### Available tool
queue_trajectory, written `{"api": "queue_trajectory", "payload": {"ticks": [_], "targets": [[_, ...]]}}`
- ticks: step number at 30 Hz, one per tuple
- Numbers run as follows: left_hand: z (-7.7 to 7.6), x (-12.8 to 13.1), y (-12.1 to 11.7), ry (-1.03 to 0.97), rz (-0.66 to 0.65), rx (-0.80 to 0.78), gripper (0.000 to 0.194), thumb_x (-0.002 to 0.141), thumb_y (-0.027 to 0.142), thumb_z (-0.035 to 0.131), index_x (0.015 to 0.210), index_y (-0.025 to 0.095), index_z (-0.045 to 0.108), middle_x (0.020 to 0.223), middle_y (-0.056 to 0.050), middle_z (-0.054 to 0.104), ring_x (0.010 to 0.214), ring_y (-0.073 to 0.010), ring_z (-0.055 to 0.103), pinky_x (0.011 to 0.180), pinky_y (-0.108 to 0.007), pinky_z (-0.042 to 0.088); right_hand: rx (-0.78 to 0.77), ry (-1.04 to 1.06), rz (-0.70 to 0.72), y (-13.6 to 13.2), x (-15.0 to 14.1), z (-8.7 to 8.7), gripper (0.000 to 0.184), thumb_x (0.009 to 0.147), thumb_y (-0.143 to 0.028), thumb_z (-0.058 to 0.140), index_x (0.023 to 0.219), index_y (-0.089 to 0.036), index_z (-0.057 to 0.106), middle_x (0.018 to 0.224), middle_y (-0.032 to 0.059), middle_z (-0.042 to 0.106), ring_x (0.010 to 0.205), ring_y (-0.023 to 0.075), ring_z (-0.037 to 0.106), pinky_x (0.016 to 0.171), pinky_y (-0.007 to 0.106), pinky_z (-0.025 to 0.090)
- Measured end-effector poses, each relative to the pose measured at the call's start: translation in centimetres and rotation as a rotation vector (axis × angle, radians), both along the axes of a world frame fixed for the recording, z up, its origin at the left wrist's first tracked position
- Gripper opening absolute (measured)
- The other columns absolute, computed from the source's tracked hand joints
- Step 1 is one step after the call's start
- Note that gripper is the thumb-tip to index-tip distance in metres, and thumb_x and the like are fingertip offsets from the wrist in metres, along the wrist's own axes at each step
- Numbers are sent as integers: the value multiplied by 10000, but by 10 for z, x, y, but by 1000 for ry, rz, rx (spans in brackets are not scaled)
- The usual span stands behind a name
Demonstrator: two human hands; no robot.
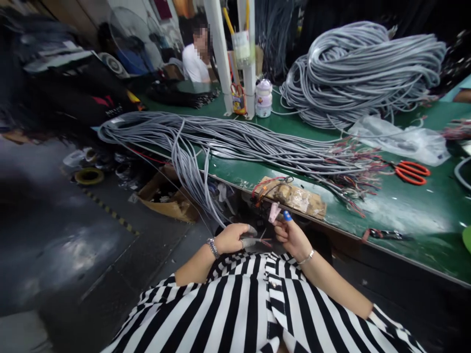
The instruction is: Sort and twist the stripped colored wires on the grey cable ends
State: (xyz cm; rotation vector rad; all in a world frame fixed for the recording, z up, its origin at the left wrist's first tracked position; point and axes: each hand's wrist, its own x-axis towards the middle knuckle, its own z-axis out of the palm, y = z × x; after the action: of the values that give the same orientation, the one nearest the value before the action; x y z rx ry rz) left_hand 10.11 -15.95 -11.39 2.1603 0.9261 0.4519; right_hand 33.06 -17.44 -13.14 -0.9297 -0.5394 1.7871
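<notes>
My left hand (pixel 232 239), with grey covers on its fingertips and a watch at the wrist, is closed on a grey cable whose thin stripped wires (pixel 265 241) stick out to the right. My right hand (pixel 293 239) wears a blue fingertip cover. Its fingers pinch a pale pink clip (pixel 274 212) at the table's front edge, just below a taped wooden block (pixel 294 195) with red and black leads. Behind both hands, a long bundle of grey cables (pixel 235 135) lies along the green table, some hanging over its edge toward my left hand.
Orange-handled scissors (pixel 412 171) and a dark cutter-like tool (pixel 386 235) lie to the right. A big cable coil (pixel 360 73), a plastic bag (pixel 405 139) and a lilac-topped bottle (pixel 263 98) stand behind. A cardboard box (pixel 169 201) sits below. A person (pixel 196 61) is in the background.
</notes>
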Motion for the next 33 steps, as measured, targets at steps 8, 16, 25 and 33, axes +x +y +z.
{"api": "queue_trajectory", "payload": {"ticks": [8,16,25,33], "targets": [[54,24,118,8,302,452,251,866,267,571,1063,155,678,1034,-81,708,996,-201,639,935,-330,484,66,-352,74,-14,-2,-6,606,750,-745,531,691,-145,591,396,-100,246,383,42,140,385,210,106],[80,73,222,630,283,610,425,883,215,467,1294,139,543,1232,-149,596,1145,-258,544,967,-383,384,145,-442,88,-24,-1,3,536,760,-682,566,754,-148,613,547,-18,511,391,40,257,379,215,139],[93,50,228,525,135,610,212,765,306,624,894,146,673,963,-82,624,897,-207,579,798,-299,421,134,-462,190,-25,1,0,528,727,-659,608,829,-142,634,725,26,625,423,28,293,396,204,153],[149,65,149,13,10,686,267,892,349,544,1051,171,664,973,-47,713,862,-155,649,769,-242,456,114,-499,272,-25,-6,-2,536,675,-657,655,811,-142,607,703,18,607,426,27,281,409,212,139]]}}
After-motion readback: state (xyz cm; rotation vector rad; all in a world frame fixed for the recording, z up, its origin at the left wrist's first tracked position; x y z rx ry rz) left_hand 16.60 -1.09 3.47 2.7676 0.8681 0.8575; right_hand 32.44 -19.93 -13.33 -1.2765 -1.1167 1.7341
